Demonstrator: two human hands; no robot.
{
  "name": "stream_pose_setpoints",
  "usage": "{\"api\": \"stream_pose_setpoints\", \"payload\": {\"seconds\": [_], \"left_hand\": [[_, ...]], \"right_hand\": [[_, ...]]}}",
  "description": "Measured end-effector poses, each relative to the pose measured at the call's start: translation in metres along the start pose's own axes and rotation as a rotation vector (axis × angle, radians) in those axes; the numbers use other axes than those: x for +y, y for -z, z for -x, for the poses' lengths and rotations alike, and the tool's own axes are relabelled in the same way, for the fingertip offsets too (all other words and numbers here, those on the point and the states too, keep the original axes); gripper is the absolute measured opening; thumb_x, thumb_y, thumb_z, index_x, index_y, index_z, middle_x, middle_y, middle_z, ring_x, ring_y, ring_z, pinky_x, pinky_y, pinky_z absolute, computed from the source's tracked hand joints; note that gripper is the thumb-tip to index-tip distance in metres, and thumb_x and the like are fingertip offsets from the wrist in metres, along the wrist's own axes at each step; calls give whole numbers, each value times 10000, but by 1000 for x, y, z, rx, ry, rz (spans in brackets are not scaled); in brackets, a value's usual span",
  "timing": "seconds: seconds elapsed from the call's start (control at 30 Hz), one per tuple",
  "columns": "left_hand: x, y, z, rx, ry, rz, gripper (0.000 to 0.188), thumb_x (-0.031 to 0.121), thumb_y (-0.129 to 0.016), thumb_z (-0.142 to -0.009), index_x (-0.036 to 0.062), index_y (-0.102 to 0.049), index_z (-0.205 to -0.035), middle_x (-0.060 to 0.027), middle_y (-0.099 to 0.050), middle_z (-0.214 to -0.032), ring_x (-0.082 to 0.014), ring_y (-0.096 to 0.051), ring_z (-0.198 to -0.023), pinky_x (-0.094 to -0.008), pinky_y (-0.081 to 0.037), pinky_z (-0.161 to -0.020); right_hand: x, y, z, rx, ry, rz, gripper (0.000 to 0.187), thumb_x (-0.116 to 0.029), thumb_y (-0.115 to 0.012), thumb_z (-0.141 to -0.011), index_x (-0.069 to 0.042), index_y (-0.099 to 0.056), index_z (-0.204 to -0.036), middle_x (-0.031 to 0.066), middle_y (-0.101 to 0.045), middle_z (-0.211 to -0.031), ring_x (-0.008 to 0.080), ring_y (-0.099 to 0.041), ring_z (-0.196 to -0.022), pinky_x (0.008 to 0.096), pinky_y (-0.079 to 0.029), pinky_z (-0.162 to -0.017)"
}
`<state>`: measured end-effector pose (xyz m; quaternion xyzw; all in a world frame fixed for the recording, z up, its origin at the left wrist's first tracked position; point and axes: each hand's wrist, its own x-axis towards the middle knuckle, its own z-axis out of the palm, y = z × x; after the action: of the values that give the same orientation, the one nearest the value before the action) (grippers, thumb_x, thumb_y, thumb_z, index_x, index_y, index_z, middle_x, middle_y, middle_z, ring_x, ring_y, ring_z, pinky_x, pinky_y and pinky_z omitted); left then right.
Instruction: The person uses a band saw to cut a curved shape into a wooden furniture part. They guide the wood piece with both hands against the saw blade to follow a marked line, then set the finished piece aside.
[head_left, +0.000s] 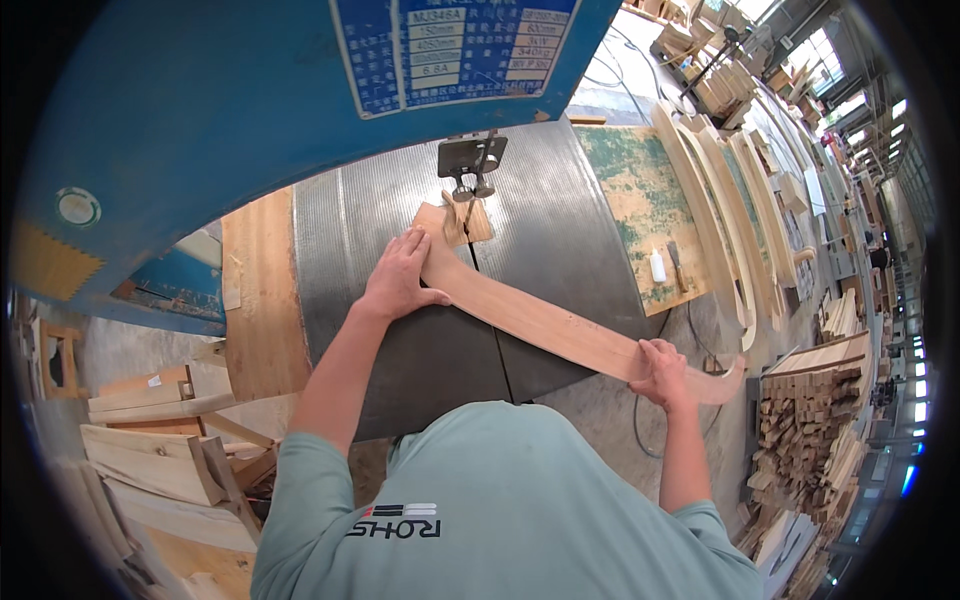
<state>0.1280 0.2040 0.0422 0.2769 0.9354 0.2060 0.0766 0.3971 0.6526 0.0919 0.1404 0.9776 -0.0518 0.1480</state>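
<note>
Landmark: the metal table (550, 190). The curved board (550, 322) lay across it, its long axis slanting from the table's far middle to beyond its near right edge, where the board's upturned end overhung the floor. The board crossed the slot (503, 365) in the table at a slant.

Your left hand (400, 277), over the middle of the table, was the nearer one to the metal guide (472, 160). Its fingers lay over the board's far end and its thumb was spread toward the near edge: pressing, as judged, rather than clenched. The board ran away from these fingers to the right and toward you.

Your right hand (662, 373), just past the table's right edge, gripped the board short of its overhanging end; whether the thumb was underneath, you could not tell.

A small wood block (482, 222) sat on the table under the guide, just beside the board's far end; contact was unclear.
</note>
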Motion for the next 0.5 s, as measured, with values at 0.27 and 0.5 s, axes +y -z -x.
{"api": "stream_pose_setpoints", "payload": {"seconds": [0.27,0.5], "left_hand": [[37,-37,23,170,107,44,1157,609,-876,-658,1,-428,-1535,-258,-323,-1628,-376,-263,-1543,-453,-217,-1284],[43,-40,16,156,126,31,1154,621,-875,-649,23,-441,-1535,-286,-322,-1617,-411,-274,-1530,-479,-222,-1277]], "right_hand": [[7,-6,-32,-37,114,-9,1017,-139,-846,-621,-95,-413,-1539,148,-482,-1476,362,-469,-1371,490,-383,-1153],[7,7,-57,-48,164,-41,928,-186,-862,-577,-83,-535,-1439,149,-553,-1387,351,-528,-1299,463,-421,-1086]]}}
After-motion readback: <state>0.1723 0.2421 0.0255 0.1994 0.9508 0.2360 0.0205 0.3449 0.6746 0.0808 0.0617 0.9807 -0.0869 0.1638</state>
